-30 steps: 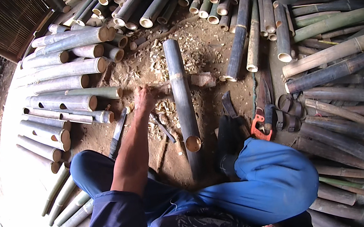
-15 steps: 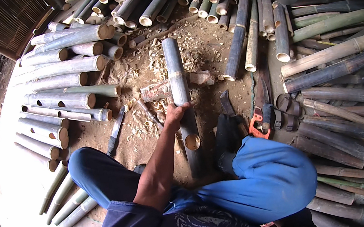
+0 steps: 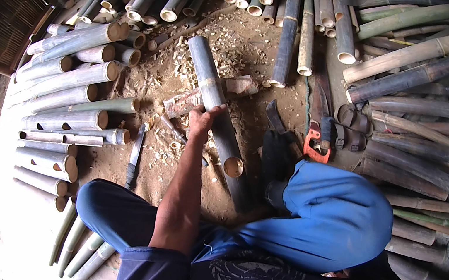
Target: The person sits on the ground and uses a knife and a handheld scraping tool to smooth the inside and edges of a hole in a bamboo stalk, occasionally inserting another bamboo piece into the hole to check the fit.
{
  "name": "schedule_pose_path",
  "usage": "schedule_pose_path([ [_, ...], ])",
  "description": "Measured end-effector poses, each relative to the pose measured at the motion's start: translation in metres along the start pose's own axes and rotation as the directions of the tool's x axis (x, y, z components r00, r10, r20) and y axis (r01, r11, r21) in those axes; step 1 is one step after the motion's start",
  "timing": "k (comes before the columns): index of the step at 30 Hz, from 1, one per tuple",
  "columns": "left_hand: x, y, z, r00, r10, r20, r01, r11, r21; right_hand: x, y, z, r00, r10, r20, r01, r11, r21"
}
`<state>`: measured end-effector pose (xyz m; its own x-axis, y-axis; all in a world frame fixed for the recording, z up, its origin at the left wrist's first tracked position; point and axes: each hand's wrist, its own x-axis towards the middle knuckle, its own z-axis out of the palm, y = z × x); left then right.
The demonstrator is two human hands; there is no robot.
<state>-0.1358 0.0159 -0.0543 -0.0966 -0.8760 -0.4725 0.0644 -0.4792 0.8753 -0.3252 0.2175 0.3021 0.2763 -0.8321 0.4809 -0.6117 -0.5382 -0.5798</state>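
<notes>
My left hand is closed around the middle of a dark grey bamboo tube, with the thumb lying across its upper side. The tube points away from me, and its far part rests across a rough log on the ground. Toward the near end, between my legs, a round opening with a pale inside shows in the tube. Left of the tube lie a knife with a dark handle and a slim tool whose kind is unclear. I cannot see my right hand.
Bamboo tubes lie in rows on the left, several with cut holes, and in stacks on the right. Beside my right knee are an orange-handled saw, a curved blade and sandals. Wood chips litter the dirt floor.
My left hand has shifted farther up the bamboo tube, away from the round opening. The whole view has shifted slightly; the tube still lies over the log.
</notes>
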Motion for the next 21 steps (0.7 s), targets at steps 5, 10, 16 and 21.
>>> schedule_pose_path([
  [5,0.006,-0.011,-0.005,1.000,0.024,-0.012,-0.024,1.000,0.001,0.020,0.006,0.005,0.988,-0.152,-0.035,0.154,0.984,0.089],
  [10,0.013,-0.022,0.001,0.998,0.058,0.014,-0.056,0.991,-0.122,0.033,-0.008,0.025,0.983,-0.180,0.022,0.177,0.981,0.083],
  [16,0.017,-0.030,-0.006,1.000,-0.018,0.008,0.018,1.000,-0.013,0.046,-0.027,0.036,0.933,-0.140,0.331,0.112,0.988,0.102],
  [21,-0.004,-0.012,0.021,1.000,0.027,0.010,-0.026,0.997,-0.071,0.056,-0.033,0.036,0.763,-0.073,0.643,-0.019,0.991,0.135],
])
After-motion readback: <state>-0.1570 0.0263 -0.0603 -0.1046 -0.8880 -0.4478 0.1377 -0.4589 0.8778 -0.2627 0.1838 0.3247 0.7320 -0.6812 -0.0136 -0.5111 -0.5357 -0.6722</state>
